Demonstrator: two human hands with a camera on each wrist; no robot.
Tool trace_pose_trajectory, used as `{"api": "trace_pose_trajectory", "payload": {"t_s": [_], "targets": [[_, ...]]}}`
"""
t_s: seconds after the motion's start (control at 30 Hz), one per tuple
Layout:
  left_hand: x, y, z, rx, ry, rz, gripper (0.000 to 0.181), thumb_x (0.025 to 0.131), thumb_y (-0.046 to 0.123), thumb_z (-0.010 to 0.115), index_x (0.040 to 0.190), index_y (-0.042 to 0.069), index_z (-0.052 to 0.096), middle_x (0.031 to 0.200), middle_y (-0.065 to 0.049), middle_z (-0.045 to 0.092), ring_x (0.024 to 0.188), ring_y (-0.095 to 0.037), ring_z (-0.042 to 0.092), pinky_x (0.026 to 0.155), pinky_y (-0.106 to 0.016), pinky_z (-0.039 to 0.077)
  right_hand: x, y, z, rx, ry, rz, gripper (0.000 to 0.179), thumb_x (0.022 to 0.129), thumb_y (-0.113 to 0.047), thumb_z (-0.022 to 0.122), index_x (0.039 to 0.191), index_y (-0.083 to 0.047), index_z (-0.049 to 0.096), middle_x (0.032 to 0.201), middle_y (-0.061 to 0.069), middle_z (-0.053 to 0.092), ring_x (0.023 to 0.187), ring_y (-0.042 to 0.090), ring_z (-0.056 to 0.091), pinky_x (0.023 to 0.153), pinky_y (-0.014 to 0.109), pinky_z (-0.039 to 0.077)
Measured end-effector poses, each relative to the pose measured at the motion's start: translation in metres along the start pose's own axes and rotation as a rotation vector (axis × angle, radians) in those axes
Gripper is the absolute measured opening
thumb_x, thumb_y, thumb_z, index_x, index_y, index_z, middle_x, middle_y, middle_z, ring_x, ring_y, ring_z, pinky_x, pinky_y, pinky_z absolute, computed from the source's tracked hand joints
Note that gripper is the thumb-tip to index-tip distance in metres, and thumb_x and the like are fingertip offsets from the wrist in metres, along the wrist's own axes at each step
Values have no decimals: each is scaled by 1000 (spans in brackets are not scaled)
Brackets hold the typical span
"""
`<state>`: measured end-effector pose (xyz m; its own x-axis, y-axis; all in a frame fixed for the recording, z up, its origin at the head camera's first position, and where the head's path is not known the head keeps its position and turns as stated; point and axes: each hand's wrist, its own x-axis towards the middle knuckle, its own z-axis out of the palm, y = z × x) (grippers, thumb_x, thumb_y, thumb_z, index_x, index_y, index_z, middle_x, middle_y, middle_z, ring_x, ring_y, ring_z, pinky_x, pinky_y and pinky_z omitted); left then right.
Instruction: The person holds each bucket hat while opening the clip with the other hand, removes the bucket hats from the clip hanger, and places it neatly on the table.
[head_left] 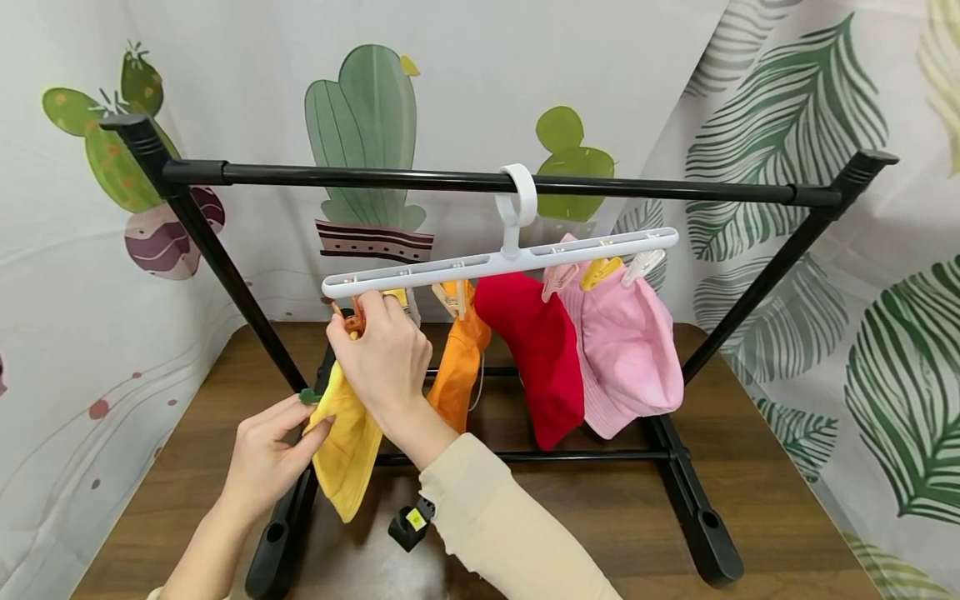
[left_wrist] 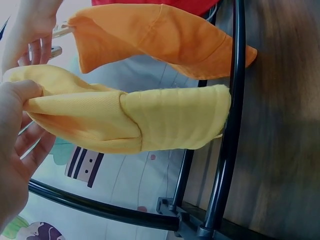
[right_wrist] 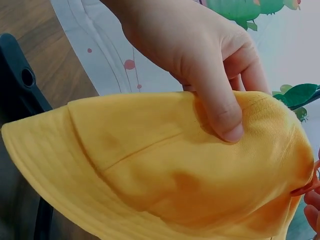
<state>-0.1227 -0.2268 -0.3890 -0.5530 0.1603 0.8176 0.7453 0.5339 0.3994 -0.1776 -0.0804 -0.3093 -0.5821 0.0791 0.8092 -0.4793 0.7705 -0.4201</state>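
Note:
A yellow bucket hat (head_left: 347,450) with a green leaf on its crown hangs below the left end of a white clip hanger (head_left: 450,271). My left hand (head_left: 262,454) pinches the side of the hat, its thumb (right_wrist: 227,122) lying on the cloth in the right wrist view. At the hanger's left end my right hand (head_left: 386,358) pinches an orange clip (head_left: 354,317). In the right wrist view that clip (right_wrist: 306,189) touches the top of the hat's crown. How much cloth lies between its jaws is hidden.
Orange (head_left: 459,358), red (head_left: 536,358) and pink (head_left: 626,342) hats hang from other clips. The hanger hooks over the black rack's top bar (head_left: 360,177). Slanted posts and low bars stand on the wooden table (head_left: 600,533). A small black object (head_left: 407,527) appears beside the right sleeve.

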Motion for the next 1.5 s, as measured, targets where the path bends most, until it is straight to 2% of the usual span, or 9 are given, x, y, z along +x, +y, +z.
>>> {"api": "trace_pose_trajectory", "payload": {"t_s": [0.17,0.33,0.4,0.63,0.93,1.07,1.27,1.5], "targets": [[1,0,-4,43,19,-21,8,71,-1,72,73,4,66,64,4,52,57,-1,42,50,-11,34,0,0,1,-4,9,4,17,78,-30,65,72,-18,54,60,-8,46,45,6,39,40,14,27],[4,3,-7,78,30,-44,23,58,-15,71,71,4,66,62,4,53,57,0,41,46,-12,33,0,1,3,1,26,9,18,78,-28,65,70,-18,53,60,-8,44,46,7,40,41,16,27],[6,4,-8,86,35,-51,24,57,-17,71,70,3,66,62,3,54,58,0,42,45,-12,32,0,1,3,3,30,14,18,78,-28,65,70,-18,52,59,-8,43,46,7,39,41,16,26],[9,7,-10,109,43,-63,24,58,-16,70,68,6,66,61,2,55,59,0,42,47,-9,30,0,1,4,11,28,23,16,79,-26,62,70,-18,52,59,-8,42,47,7,39,41,15,25],[5,1,-13,122,36,-73,23,58,-14,71,68,6,66,61,4,54,58,0,42,48,-8,31,-1,3,6,14,44,24,15,78,-24,63,69,-18,51,60,-8,43,47,8,39,41,16,26],[2,-1,-16,132,17,-91,19,63,-10,72,70,7,67,62,5,56,58,2,42,46,-9,32,0,3,6,7,52,21,16,77,-24,63,69,-18,51,60,-8,42,46,8,37,41,17,26],[-8,-7,-23,151,-41,-156,21,65,-8,72,74,10,70,67,5,61,60,8,45,47,-9,38,0,3,7,5,38,33,15,78,-25,63,70,-18,52,60,-8,41,46,7,36,41,17,24],[-7,-11,-31,168,-59,-173,15,69,-5,72,76,8,70,69,0,64,61,9,45,48,-9,39,0,4,7,-1,36,50,17,77,-27,63,68,-19,50,61,-8,42,48,8,38,42,17,25]]}}
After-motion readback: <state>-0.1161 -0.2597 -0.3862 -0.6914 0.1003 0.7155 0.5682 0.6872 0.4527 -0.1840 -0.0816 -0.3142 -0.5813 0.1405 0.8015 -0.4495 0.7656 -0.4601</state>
